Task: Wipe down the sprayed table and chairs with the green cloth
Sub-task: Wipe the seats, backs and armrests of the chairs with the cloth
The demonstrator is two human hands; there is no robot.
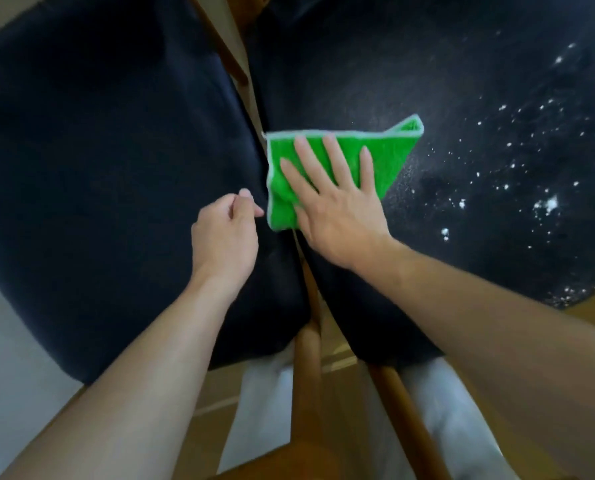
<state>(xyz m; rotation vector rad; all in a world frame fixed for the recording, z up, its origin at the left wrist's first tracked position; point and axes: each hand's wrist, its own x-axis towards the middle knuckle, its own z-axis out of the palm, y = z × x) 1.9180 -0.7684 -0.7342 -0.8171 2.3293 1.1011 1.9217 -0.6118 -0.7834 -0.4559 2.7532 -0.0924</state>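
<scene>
The green cloth [337, 168] is pressed flat by the right hand [334, 206], fingers straight and spread, on the near-left part of the right-hand dark seat cushion [427, 81], just beside the gap between the two chairs. The left hand [225, 233] is held just left of the cloth with its fingers loosely curled; nothing appears to be gripped, though the fingertips are partly hidden.

The step in hand is judged to be the wiping of this cushion. White foam flecks [545, 204] are scattered well to the right, so the stroke would best be carried rightward and outward in overlapping passes, with the palm kept flat so that pressure is spread evenly. The far right corner of the cloth is lifted and folded over; it should be smoothed before the stroke, or it may bunch.

The cloth is a napped, towel-like weave edged in pale stitching, folded into a rough rectangle. The cushions look matt, softly rounded and finely textured, likely to drag on the cloth. The left seat cushion [98, 150] shows no flecks. Smooth, rounded wooden rails [306, 362] run between the seats.
</scene>
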